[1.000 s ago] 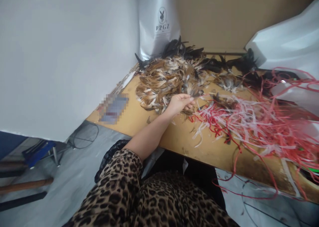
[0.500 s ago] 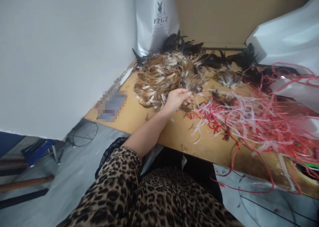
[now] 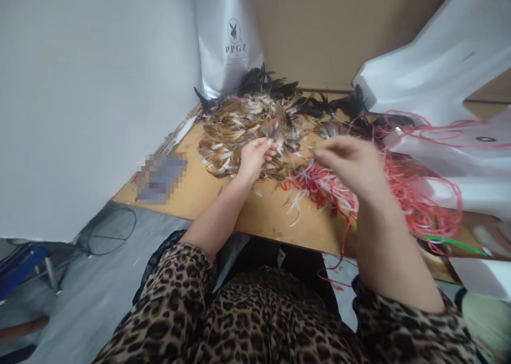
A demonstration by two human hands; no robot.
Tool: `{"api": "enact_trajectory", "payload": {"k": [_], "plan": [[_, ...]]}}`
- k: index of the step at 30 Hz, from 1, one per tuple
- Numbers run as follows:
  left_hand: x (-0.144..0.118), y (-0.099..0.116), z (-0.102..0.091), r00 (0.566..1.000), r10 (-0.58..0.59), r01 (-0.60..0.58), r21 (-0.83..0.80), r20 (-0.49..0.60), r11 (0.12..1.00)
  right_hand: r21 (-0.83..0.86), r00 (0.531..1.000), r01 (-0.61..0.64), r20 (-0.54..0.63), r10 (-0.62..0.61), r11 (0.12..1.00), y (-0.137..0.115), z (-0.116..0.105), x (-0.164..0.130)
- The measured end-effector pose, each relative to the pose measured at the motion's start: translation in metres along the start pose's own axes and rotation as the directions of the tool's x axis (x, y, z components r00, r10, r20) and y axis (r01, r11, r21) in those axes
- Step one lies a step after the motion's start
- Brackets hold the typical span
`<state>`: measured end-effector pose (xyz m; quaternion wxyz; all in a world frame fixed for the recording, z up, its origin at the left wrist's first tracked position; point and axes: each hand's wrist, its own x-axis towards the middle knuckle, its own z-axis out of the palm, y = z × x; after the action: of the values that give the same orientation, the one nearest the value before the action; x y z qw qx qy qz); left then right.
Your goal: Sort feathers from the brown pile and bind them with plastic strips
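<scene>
- My right hand (image 3: pixel 348 160) is in view now; half a second ago only the left one showed. It hovers over the tangle of red and white strips (image 3: pixel 339 185), fingertips drawn together toward the thumb, but it is blurred and I cannot tell what, if anything, they pinch.
- My left hand (image 3: pixel 255 156) still rests at the near edge of the brown feather pile (image 3: pixel 243 127), as before. Its fingers curl together and seem to pinch a few feathers at the tips; the pile spreads beyond and to the left of those fingertips.
- The two hands now sit near each other, fingertips pointing inward, a small gap between them.
- The view has swung right: the silver bag (image 3: pixel 227 39) behind the feathers has slid leftward, and more white foam (image 3: pixel 431 60) shows beyond my right fingers.
- The wooden table (image 3: pixel 207 191) lies under both hands.
</scene>
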<state>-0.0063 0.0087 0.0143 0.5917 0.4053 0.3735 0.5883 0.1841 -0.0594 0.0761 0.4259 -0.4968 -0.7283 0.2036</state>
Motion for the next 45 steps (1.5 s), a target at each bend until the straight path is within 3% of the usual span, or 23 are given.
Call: {"api": "enact_trajectory", "payload": {"k": [3,5,11,16,20,23,24,26,29,31,34,45], "plan": [[0.001,0.007,0.003,1.000,-0.006,0.006,0.020,0.002,1.000,-0.218,0.968,0.023,0.249,0.033,0.976,0.017,0.016,0.010],[0.003,0.010,0.005,1.000,-0.004,0.004,0.040,0.015,0.999,-0.349,0.937,0.066,0.344,0.062,0.935,0.029,0.027,0.018],[0.006,0.005,0.000,0.999,0.003,-0.007,0.103,0.039,0.995,-0.522,0.878,0.206,0.473,0.080,0.827,0.038,0.054,0.031],[0.003,-0.010,-0.007,0.998,-0.021,0.014,0.102,0.062,0.995,-0.620,0.887,0.236,0.451,0.094,0.749,0.040,0.071,0.028],[0.002,-0.012,-0.011,0.993,-0.032,0.023,0.077,0.113,0.997,-0.434,0.935,0.148,0.355,0.018,0.888,0.051,0.074,0.029],[0.001,-0.007,-0.012,0.995,-0.036,0.031,0.049,0.091,0.998,-0.021,0.989,-0.069,0.129,0.071,0.997,0.057,0.074,0.032],[0.001,-0.005,-0.013,0.996,-0.041,0.038,0.036,0.084,0.999,0.163,0.987,-0.151,0.072,0.141,0.975,0.057,0.074,0.033],[0.001,-0.003,-0.012,0.995,-0.050,0.049,0.009,0.086,0.999,0.491,0.958,-0.270,0.049,0.283,0.828,0.056,0.076,0.034],[-0.001,-0.002,-0.011,0.990,-0.067,0.069,-0.006,0.122,0.998,0.735,0.925,-0.330,0.129,0.356,0.593,0.050,0.079,0.032],[-0.003,-0.003,-0.011,0.981,-0.105,0.104,0.017,0.162,0.994,0.787,0.919,-0.338,0.158,0.361,0.517,0.047,0.082,0.031],[-0.005,-0.004,-0.010,0.961,-0.177,0.168,0.061,0.214,0.984,0.803,0.918,-0.330,0.151,0.366,0.497,0.044,0.086,0.028],[-0.007,-0.008,-0.011,0.923,-0.226,0.214,0.075,0.312,0.974,0.724,0.945,-0.257,0.049,0.324,0.640,0.050,0.088,0.026]]}}
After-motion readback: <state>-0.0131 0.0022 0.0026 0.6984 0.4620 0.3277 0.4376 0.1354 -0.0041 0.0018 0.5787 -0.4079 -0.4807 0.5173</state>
